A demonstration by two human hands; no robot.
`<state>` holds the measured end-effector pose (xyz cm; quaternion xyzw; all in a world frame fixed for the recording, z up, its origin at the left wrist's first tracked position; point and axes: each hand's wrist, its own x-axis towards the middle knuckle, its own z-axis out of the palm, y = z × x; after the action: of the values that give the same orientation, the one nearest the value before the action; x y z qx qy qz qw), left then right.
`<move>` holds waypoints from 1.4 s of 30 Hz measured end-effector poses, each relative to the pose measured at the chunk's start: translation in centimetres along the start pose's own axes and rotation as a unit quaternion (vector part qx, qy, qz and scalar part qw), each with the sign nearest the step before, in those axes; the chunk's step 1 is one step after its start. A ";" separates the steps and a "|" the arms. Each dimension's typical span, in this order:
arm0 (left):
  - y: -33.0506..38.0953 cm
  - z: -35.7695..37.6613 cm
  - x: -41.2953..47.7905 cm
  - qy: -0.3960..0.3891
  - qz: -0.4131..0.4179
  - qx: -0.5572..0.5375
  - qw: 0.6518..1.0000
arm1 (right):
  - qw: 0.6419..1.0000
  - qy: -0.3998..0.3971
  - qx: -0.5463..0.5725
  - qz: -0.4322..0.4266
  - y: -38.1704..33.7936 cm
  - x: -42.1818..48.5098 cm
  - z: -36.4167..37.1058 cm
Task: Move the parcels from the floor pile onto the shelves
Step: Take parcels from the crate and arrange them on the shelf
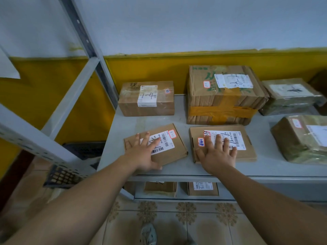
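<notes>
Head view: both arms reach forward, palms down. Left hand (143, 152) lies flat on a thin cardboard parcel (175, 149), fingers straight and spread, thumb at its near edge, gripping nothing. Right hand (218, 152) lies the same way on the neighbouring flat parcel (247, 154). Both parcels sit at the front of the grey metal shelf (177, 119), their labels partly covered. Behind them: box marked 1-4 (146, 99) and a tape-bound carton (224, 96). Film-wrapped parcel (300, 138) at right, cut off by the frame.

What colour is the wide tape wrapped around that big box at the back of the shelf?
The tape is orange-yellow, seen in the head view.
</notes>
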<state>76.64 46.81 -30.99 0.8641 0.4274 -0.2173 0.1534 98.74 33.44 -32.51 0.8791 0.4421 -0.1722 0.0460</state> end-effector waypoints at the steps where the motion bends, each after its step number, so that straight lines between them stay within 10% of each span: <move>1: -0.2 0.0 0.2 -0.004 0.003 0.005 1.000 | 1.000 -0.002 0.003 0.001 0.1 -0.1 -0.1; 42: -0.4 -0.2 -3.4 0.057 -0.073 -0.091 0.992 | 0.999 -0.008 -0.010 -0.033 2.1 0.0 -3.0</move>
<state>74.53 44.82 -29.15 0.8239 0.5156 -0.1386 0.1902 101.22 32.85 -29.90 0.8623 0.4718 -0.1764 0.0526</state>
